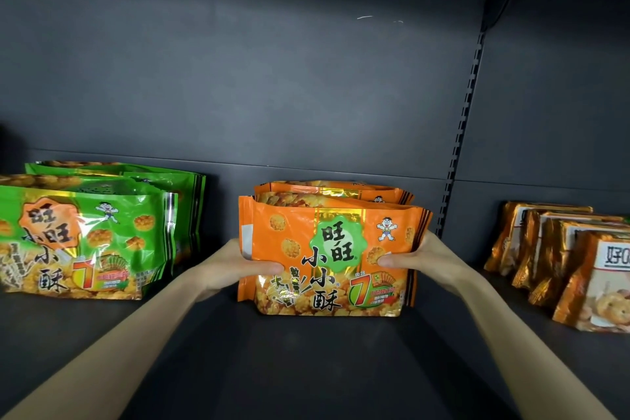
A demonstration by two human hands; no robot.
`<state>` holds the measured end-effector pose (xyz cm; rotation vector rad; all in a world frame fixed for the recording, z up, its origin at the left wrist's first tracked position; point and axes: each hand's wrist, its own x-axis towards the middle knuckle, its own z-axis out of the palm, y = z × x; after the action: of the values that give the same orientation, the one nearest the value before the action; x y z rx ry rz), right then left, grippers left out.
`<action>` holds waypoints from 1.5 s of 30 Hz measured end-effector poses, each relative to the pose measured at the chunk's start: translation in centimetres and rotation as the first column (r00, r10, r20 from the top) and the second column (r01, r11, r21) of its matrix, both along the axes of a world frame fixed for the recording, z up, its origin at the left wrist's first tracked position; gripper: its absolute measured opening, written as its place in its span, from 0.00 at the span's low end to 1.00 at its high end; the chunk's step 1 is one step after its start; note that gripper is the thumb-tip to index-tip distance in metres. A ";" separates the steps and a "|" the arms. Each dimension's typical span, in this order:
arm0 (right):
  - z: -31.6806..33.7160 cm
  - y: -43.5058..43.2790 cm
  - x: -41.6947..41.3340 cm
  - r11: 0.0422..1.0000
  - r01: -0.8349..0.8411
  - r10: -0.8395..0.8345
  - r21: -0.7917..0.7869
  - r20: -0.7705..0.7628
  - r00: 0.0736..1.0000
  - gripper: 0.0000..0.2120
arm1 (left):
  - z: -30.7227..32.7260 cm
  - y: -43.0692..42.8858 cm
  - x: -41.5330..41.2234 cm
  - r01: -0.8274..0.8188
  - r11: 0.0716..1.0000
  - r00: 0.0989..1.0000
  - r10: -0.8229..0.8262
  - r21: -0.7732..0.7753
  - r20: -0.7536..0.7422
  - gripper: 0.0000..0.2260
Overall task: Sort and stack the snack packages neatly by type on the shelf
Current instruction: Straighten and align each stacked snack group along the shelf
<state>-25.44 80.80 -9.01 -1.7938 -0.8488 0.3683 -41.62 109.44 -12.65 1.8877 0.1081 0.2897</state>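
Note:
A row of orange snack bags stands upright in the middle of the dark shelf. My left hand clasps the row's left side, thumb across the front bag. On the right side my right hand does the same, thumb on the front bag's face. A row of green snack bags of the same brand stands at the left. At the far right stand several gold-and-white cookie packets, lined up front to back.
The shelf's dark back panel rises behind the bags. A slotted upright post separates this bay from the right one. Bare shelf lies between the three groups and in front of the orange bags.

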 end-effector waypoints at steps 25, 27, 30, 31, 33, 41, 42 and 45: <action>-0.6 1.6 -0.9 0.996 0.064 -0.062 0.063 -0.044 0.997 0.48 | -0.9 1.0 0.3 0.005 0.996 1.000 -0.005 0.089 0.003 0.31; -0.5 1.3 -0.8 0.997 0.060 -0.057 0.054 -0.047 0.997 0.44 | -0.8 0.8 0.5 0.012 0.996 1.000 -0.012 0.083 0.006 0.34; -0.3 1.0 -0.9 0.998 0.052 -0.050 0.047 -0.046 0.998 0.38 | -0.8 0.5 0.5 0.009 0.997 1.000 -0.011 0.078 0.016 0.45; -0.3 1.0 -0.9 0.997 0.053 -0.051 0.048 -0.045 0.998 0.36 | -0.8 0.6 0.5 -0.005 0.998 1.000 0.003 0.066 0.023 0.49; -0.3 0.9 -1.0 0.997 0.061 -0.059 0.056 -0.042 0.997 0.34 | -1.1 0.5 0.4 -0.037 0.999 0.998 0.035 0.040 0.052 0.52; -1.0 0.8 -1.0 0.987 0.124 -0.124 0.105 -0.004 0.992 0.37 | -0.9 -0.8 -0.4 -0.126 0.991 0.991 0.128 -0.034 0.046 0.29; -1.0 0.7 -1.0 0.988 0.121 -0.121 0.091 0.003 0.993 0.37 | -0.8 -0.9 -0.5 -0.120 0.992 0.992 0.121 -0.031 0.028 0.27; -0.8 0.7 -1.0 0.991 0.120 -0.121 0.060 0.012 0.993 0.32 | -0.8 -1.0 -0.7 -0.092 0.996 0.996 0.092 -0.006 0.011 0.23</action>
<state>-26.41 81.51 -9.79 -1.7850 -0.7507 0.2482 -42.32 108.42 -13.43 1.8782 0.1880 0.3623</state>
